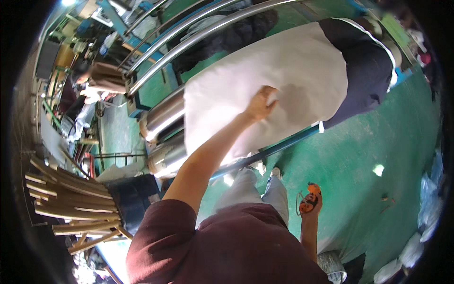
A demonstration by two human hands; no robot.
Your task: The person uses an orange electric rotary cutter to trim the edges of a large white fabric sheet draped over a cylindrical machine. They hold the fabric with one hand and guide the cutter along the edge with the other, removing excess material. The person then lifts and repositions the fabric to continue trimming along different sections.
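Note:
White fabric (222, 85) lies stretched over metal rollers in front of me, with dark navy fabric (364, 66) joining it at the far right. My left hand (261, 104) is over the middle of the white fabric, fingers bent and thumb apart, holding nothing I can see. Its shadow falls on the fabric just to the right. Low at my right side, my right hand (318, 204) is closed around an orange-and-black handheld tool (309, 199) with a thin pale loop on its left. The exact kind of tool is unclear.
Shiny metal bars (189, 40) run along the far side, and bare roller ends (163, 116) stick out at left. A dark blue drum (135, 196) holds several long tubes (78, 203) beside me. Another person (80, 80) is at far left. Plastic bags (428, 203) lie at right.

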